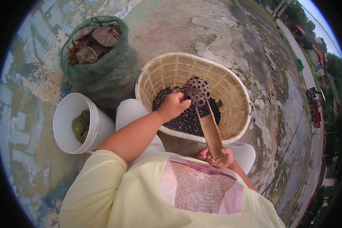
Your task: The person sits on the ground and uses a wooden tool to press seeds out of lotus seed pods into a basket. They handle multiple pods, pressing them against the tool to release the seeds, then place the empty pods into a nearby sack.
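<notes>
My left hand (174, 106) holds a dried brown lotus seed pod (197, 90) at its left edge, its holed face turned up. In my right hand (223, 158) is the lower end of a split bamboo tool (211, 131). Two narrow prongs at the tool's far end reach up to the pod's lower edge; whether they touch it I cannot tell. Both are above an oval woven-pattern plastic basket (233, 85). Dark lotus seeds (185, 121) cover part of the basket's bottom.
Left of the basket stands a green mesh sack (102, 74) filled with dried lotus pods (106, 35). A white plastic bucket (71, 99), tilted beside my left leg, holds several green lotus pods (79, 125). Cracked concrete (216, 25) surrounds these. My knees flank the basket's near side.
</notes>
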Motion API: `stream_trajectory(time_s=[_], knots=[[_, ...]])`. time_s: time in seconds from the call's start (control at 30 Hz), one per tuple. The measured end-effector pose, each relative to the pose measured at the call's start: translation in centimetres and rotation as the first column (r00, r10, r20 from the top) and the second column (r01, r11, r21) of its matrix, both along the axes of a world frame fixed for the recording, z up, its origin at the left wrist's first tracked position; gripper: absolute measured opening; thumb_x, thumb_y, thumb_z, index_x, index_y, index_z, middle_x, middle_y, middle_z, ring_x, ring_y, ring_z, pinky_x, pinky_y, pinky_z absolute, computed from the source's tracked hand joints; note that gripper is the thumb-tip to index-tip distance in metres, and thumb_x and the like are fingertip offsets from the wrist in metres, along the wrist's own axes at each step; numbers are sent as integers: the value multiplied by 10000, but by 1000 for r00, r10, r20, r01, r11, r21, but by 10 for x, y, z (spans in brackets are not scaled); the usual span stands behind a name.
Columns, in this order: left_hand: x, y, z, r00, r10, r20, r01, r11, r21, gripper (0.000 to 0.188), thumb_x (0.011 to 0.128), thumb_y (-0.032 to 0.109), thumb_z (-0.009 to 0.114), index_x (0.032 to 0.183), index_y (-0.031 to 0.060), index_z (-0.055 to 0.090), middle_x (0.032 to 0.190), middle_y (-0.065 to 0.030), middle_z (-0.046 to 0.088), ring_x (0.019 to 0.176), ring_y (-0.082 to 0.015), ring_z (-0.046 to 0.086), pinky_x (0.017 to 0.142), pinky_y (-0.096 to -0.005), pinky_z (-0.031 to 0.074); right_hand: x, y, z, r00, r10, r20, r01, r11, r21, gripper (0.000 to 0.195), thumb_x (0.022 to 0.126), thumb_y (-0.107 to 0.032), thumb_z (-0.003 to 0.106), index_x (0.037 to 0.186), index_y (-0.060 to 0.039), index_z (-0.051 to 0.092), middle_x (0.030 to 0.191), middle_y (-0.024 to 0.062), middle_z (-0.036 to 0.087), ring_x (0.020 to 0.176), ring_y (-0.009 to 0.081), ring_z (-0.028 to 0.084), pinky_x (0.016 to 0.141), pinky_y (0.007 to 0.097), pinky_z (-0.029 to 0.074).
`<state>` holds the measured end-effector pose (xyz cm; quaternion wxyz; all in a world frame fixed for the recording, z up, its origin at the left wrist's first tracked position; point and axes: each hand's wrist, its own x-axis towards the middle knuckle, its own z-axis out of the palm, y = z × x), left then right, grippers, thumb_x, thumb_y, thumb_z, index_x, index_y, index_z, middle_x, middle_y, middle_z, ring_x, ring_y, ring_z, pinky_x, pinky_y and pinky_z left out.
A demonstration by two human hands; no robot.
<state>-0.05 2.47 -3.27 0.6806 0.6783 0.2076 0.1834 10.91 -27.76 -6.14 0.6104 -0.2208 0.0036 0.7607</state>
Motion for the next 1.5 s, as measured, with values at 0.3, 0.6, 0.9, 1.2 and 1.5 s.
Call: stream_trajectory(time_s=[0.3, 0.6, 0.9, 1.2, 1.5], knots=[[6, 2, 1, 999, 28, 21, -27, 999, -27, 191, 855, 183, 568, 841, -6, 589, 671, -6, 551, 585, -63, 458, 529, -260, 405, 2, 3, -9, 999, 26, -41, -25, 999, 24, 609, 729, -379, 556, 1180, 26, 490, 932, 217, 585, 751, 273, 587, 633, 388, 497], [-1, 10, 23, 961, -208, 183, 194, 977, 91, 106, 915, 111, 530, 892, 14, 568, 716, -4, 517, 594, -76, 472, 538, -228, 404, 0, 1, -9, 997, -6, -73, 14, 993, 115, 721, 742, -418, 519, 1324, -16, 379, 829, 245, 566, 583, 267, 563, 573, 374, 503], [-2, 3, 21, 936, 121, 330, -261, 868, 422, 119, 797, 67, 670, 877, 23, 594, 795, -40, 545, 611, -103, 526, 553, -258, 439, 4, 2, -12, 998, -9, 55, 4, 996, 92, 700, 752, -430, 531, 1336, -78, 375, 834, 225, 582, 657, 284, 575, 612, 377, 487], [-5, 1, 16, 973, 123, 196, -205, 848, 488, 138, 743, 162, 701, 739, 33, 653, 715, -107, 616, 654, -231, 603, 595, -315, 476, 0, 5, -11, 978, -41, 206, 50, 998, -38, 652, 690, -364, 608, 1136, 100, 504, 950, 222, 614, 760, 329, 619, 660, 394, 503], [-7, -12, 16, 987, 155, 33, -157, 983, 95, 289, 779, 249, 728, 835, -25, 658, 685, -44, 635, 616, -83, 535, 583, -265, 455, -3, 11, -2, 940, -57, 337, 59, 998, 5, 544, 684, -225, 619, 1143, 45, 508, 947, 212, 625, 792, 349, 629, 693, 417, 514]])
